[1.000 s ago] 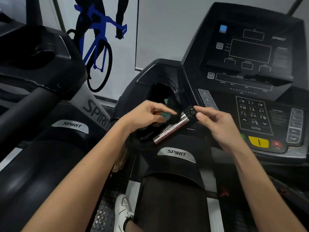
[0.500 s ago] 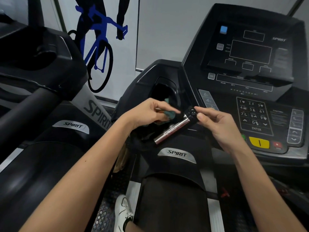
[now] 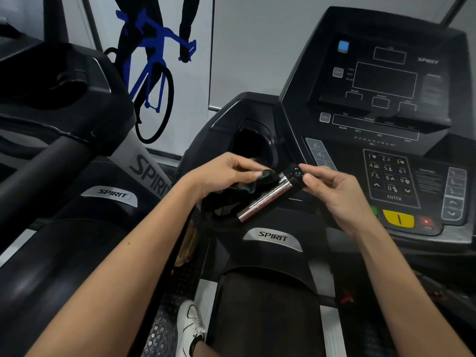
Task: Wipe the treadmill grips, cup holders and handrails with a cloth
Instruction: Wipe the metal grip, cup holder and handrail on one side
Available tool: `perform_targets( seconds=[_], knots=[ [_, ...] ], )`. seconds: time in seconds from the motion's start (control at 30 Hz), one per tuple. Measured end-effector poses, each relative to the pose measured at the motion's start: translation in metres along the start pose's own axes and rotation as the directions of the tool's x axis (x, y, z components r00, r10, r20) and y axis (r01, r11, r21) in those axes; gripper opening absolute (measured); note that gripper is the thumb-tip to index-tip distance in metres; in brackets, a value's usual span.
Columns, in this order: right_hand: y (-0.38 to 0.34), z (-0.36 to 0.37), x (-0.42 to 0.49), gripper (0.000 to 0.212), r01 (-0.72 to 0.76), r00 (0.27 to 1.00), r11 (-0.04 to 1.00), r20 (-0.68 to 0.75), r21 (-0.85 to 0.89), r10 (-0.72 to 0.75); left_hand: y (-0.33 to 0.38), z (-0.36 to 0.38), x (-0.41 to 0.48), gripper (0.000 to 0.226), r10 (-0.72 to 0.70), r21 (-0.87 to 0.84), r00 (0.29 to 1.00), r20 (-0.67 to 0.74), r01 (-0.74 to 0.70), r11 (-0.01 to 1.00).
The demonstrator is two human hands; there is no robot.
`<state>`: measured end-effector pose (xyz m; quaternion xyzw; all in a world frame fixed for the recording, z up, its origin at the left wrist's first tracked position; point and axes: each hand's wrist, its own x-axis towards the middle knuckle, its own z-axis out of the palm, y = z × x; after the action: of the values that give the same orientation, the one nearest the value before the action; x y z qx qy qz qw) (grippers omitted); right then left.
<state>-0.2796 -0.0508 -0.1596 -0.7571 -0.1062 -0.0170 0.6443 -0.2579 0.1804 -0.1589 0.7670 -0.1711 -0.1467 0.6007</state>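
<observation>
A short chrome grip [image 3: 265, 199] with a black end cap [image 3: 296, 173] juts out below the treadmill console. My left hand [image 3: 221, 176] pinches a dark green cloth [image 3: 253, 180] against the grip's upper left side. My right hand [image 3: 332, 191] has its fingers curled, its fingertips at the black end cap. Just behind the cloth is the black cup holder [image 3: 253, 145], a deep dark recess. The padded handrail [image 3: 268, 305] runs toward me below the grip.
The console [image 3: 386, 104] with keypad and yellow button [image 3: 399, 219] fills the right. A second treadmill [image 3: 64, 99] stands close on the left, its handrail [image 3: 38, 173] slanting down. A white shoe [image 3: 192, 328] stands on the studded floor between the machines.
My left hand with the cloth has slid right along the grip toward the end cap. My right hand has stayed at the cap.
</observation>
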Motion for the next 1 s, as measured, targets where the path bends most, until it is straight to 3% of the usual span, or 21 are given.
perform_targets(
  seconds=[0.1, 0.37, 0.53, 0.63, 0.8, 1.0],
  knots=[
    [-0.001, 0.001, 0.0, 0.023, -0.001, 1.0, 1.0, -0.004, 0.017, 0.001, 0.015, 0.011, 0.011, 0.026, 0.047, 0.013, 0.999, 0.001, -0.047, 0.999],
    [-0.001, 0.0, 0.0, 0.023, -0.008, 1.0, 1.0, -0.004, 0.013, 0.008, -0.032, 0.012, 0.001, 0.018, -0.111, -0.032, 0.993, -0.048, 0.109, 0.993],
    [-0.001, -0.001, 0.001, 0.023, -0.008, 1.0, 1.0, 0.01, 0.007, 0.007, -0.019, 0.001, -0.007, 0.023, -0.098, -0.02, 0.993, -0.064, 0.097, 0.995],
    [-0.001, -0.002, 0.002, 0.023, -0.025, 1.0, 0.999, 0.014, 0.02, 0.024, -0.001, 0.004, 0.0, 0.025, -0.045, -0.035, 0.999, -0.019, 0.044, 0.998],
    [-0.002, -0.001, 0.001, 0.022, -0.054, 0.998, 0.996, 0.012, 0.077, 0.054, -0.002, 0.008, 0.011, 0.025, -0.105, -0.089, 0.993, 0.059, 0.11, 0.99],
    [-0.001, -0.001, 0.002, 0.022, -0.061, 0.998, 0.994, 0.014, 0.086, 0.06, -0.032, 0.004, -0.009, 0.027, -0.151, -0.006, 0.988, -0.032, 0.151, 0.988]
  ],
)
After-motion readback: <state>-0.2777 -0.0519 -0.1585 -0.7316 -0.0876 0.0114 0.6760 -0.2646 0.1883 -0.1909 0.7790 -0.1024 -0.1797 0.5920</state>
